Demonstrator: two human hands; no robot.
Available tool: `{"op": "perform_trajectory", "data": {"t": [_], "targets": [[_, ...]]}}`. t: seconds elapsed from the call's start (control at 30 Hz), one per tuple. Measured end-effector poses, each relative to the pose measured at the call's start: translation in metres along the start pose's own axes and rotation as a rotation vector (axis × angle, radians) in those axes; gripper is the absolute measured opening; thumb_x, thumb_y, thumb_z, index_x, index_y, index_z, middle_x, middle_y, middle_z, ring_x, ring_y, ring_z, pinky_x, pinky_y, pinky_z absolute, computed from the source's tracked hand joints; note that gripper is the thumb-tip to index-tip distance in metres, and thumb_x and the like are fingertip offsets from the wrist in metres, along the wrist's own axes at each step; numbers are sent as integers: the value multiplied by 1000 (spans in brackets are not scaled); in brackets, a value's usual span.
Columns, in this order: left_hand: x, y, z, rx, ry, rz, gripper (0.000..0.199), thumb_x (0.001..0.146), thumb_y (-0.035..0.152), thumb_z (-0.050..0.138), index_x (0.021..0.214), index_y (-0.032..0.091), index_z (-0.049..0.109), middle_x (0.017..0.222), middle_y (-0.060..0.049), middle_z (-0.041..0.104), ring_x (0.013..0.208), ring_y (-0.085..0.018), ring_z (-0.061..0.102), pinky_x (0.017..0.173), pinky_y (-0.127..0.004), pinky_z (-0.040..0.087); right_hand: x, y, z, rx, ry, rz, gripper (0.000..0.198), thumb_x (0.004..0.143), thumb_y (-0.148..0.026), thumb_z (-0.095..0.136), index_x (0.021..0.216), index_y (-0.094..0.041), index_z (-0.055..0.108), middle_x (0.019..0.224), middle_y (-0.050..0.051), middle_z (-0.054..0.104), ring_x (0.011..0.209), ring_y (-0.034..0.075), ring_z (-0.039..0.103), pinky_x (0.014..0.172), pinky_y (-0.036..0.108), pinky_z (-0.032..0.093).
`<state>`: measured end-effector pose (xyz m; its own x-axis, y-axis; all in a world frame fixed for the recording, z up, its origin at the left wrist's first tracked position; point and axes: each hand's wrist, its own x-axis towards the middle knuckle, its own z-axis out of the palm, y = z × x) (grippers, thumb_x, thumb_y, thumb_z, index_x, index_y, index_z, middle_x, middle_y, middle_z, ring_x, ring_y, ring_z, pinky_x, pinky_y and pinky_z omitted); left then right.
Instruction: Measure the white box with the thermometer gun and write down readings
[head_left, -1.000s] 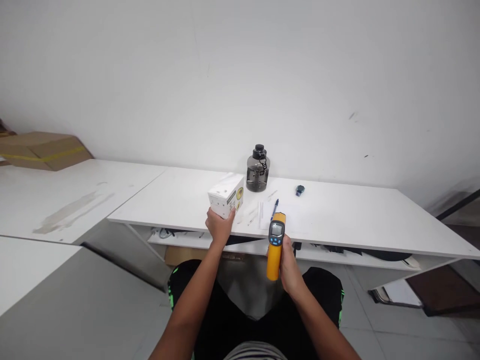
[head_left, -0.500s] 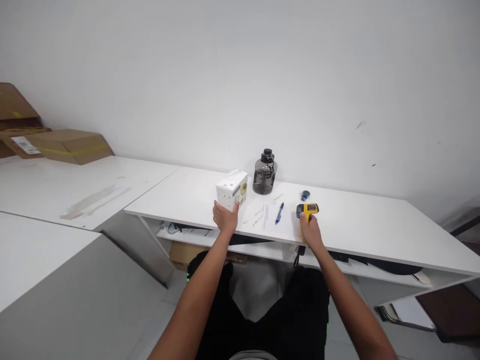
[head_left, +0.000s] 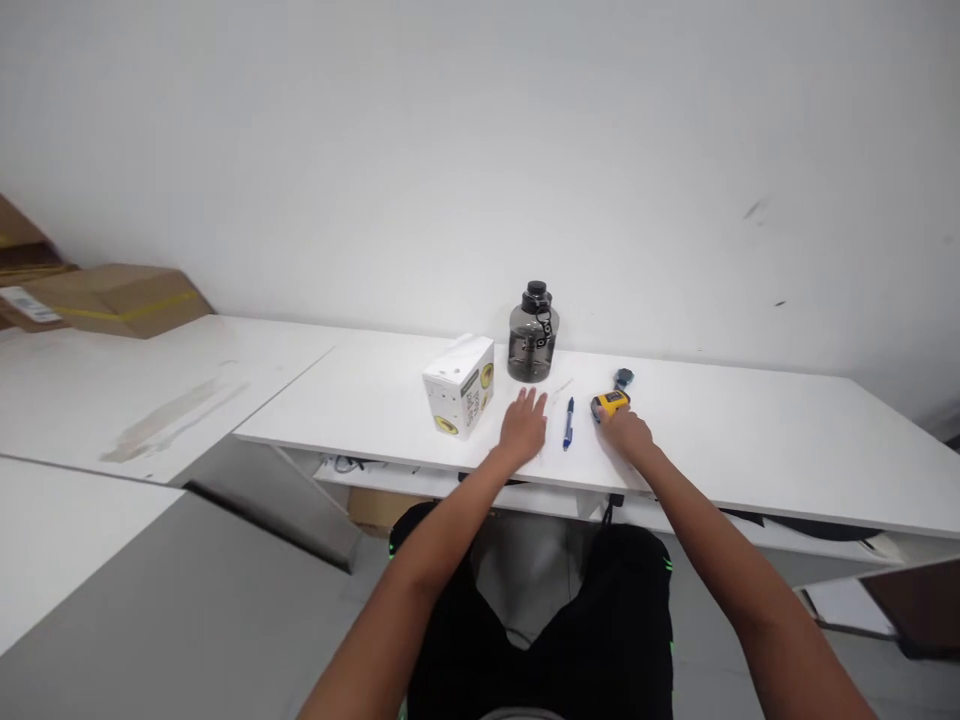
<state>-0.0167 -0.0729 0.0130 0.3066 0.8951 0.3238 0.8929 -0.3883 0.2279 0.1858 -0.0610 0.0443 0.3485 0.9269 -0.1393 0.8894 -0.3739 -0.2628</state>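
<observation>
Right hand (head_left: 626,432): fingers curled over the grip of the yellow thermometer (head_left: 609,403), which lies on the white table (head_left: 750,440); whether the fingers actually clamp it cannot be told. Left hand (head_left: 523,428): open, fingers spread and pointing to the far side, palm down on the table, holding nothing. A blue pen (head_left: 568,423) lies between the two hands, apart from both. Left of the left hand, near but not touching, stands a white box (head_left: 459,384); beyond it, by the wall, a dark bottle (head_left: 533,333) stands upright. A small dark object (head_left: 623,377) lies just beyond the thermometer. Both hands sit close to the table's near edge. The tabletop right of the right hand is bare out to its far right end; the stretch left of the box is also bare. Both forearms reach forward, nearly straight, converging slightly toward the table's middle. Cardboard boxes (head_left: 112,298) rest on a second table at far left.
</observation>
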Motion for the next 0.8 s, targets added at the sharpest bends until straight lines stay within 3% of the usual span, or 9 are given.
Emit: {"op": "perform_trajectory", "data": {"t": [0.13, 0.33, 0.43, 0.53, 0.63, 0.73, 0.8], "targets": [[46, -12, 17, 33, -149, -61, 64, 92, 43, 30, 148, 15, 16, 157, -13, 5, 144, -29, 1, 115, -46, 16, 3, 0, -7, -76, -22, -45, 61, 96, -53, 24, 126, -3, 43, 112, 24, 60, 107, 32, 59, 84, 39, 44], [52, -20, 36, 33, -247, -65, 65, 93, 51, 16, 149, 19, 11, 157, -11, 3, 144, -25, 5, 115, -48, 11, 19, 1, -6, -173, 28, -195, 56, 97, -51, 19, 121, -10, 48, 108, 19, 61, 94, 29, 62, 72, 37, 44], [52, -19, 37, 46, -240, -56, 63, 93, 50, 15, 149, 20, 16, 157, -11, 4, 144, -26, 7, 114, -50, 10, 23, 1, -2, -279, 147, -266, 54, 96, -49, 25, 116, -8, 54, 105, 20, 61, 99, 33, 57, 73, 41, 43], [52, -18, 37, 54, -215, -51, 63, 93, 50, 14, 147, 19, 22, 157, -12, 6, 144, -27, 10, 114, -51, 12, 22, -1, 2, -360, 349, -355, 50, 96, -44, 32, 117, -5, 55, 105, 23, 60, 100, 35, 53, 73, 43, 40], [50, -17, 36, 58, -182, -32, 62, 93, 50, 16, 145, 19, 27, 156, -12, 13, 143, -28, 14, 113, -51, 14, 18, -9, 6, -446, 458, -605, 41, 95, -25, 37, 131, -9, 47, 110, 21, 58, 99, 33, 52, 71, 39, 37], [49, -16, 35, 61, -189, -6, 57, 93, 45, 18, 144, 22, 30, 154, -10, 24, 142, -30, 16, 113, -54, 14, 20, -21, 9, -579, 334, -1008, 40, 91, -10, 38, 128, -16, 51, 104, 16, 61, 94, 27, 53, 71, 36, 35], [49, -16, 35, 63, -206, -2, 55, 94, 43, 19, 144, 23, 31, 154, -9, 25, 142, -31, 16, 113, -55, 13, 27, -27, 10, -638, 274, -1188, 35, 91, -8, 40, 121, -13, 57, 97, 14, 63, 89, 26, 54, 71, 35, 34]]}}
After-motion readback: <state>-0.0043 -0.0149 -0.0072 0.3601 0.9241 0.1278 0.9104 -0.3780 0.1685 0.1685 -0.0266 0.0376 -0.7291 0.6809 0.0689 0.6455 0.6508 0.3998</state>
